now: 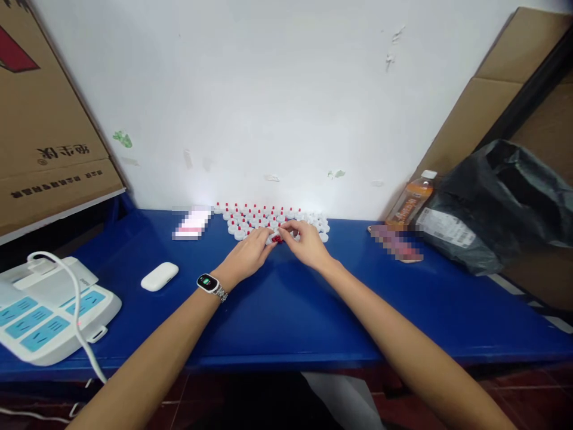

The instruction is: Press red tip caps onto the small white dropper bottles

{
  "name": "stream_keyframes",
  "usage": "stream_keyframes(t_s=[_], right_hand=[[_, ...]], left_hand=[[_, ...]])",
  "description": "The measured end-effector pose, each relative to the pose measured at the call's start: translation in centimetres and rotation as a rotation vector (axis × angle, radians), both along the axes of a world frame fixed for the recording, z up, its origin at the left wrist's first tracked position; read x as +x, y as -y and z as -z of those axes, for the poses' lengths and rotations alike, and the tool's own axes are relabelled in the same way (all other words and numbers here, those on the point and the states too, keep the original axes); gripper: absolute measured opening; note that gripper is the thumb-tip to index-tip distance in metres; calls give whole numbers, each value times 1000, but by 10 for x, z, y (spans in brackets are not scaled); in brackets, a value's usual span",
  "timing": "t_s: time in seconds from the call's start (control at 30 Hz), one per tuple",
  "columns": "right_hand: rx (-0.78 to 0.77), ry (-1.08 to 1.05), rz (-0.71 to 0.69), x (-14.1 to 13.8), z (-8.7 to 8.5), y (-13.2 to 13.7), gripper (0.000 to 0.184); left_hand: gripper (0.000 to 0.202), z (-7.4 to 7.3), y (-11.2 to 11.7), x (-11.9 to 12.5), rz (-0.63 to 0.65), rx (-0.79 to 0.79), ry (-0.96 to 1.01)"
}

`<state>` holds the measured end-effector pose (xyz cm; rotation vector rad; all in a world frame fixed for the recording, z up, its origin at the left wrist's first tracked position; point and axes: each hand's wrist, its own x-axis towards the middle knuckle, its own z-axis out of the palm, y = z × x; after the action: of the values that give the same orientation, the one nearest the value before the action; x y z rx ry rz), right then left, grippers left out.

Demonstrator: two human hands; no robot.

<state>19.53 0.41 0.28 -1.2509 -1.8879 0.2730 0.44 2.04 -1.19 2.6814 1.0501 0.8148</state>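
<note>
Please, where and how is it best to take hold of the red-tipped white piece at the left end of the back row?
I would pinch the white piece by its red tip, coming from above and the front: the narrow tip points up, the wall is close behind, and other pieces crowd its right side.

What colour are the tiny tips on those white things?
The tips are red, best seen in the head view.

Blue table (286, 316): red-tipped white caps (253, 217) clustered; white case (159, 276), power strip (62, 312), orange bottle (409, 202), dark bag (470, 206).
</note>
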Motion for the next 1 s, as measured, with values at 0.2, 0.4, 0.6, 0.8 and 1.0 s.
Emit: stream_keyframes(t_s=[0.2,0.4,0.6,0.8,1.0], right_hand=[[94,656,157,9,11,-2,21],[70,693,181,4,17,-10,18],[58,636,164,6,16,-10,16],[-20,-39,85,7,12,-6,13],[-185,-663,-163,-3,13,1,29]], left_hand=[[26,-2,1,-1,-31,30,-51],[26,0,1,-1,-28,17,-61],[29,4,-2,-2,-18,3,-37],[33,6,-5,-2,-14,-37,16],[33,1,4,5,52,-86,33]])
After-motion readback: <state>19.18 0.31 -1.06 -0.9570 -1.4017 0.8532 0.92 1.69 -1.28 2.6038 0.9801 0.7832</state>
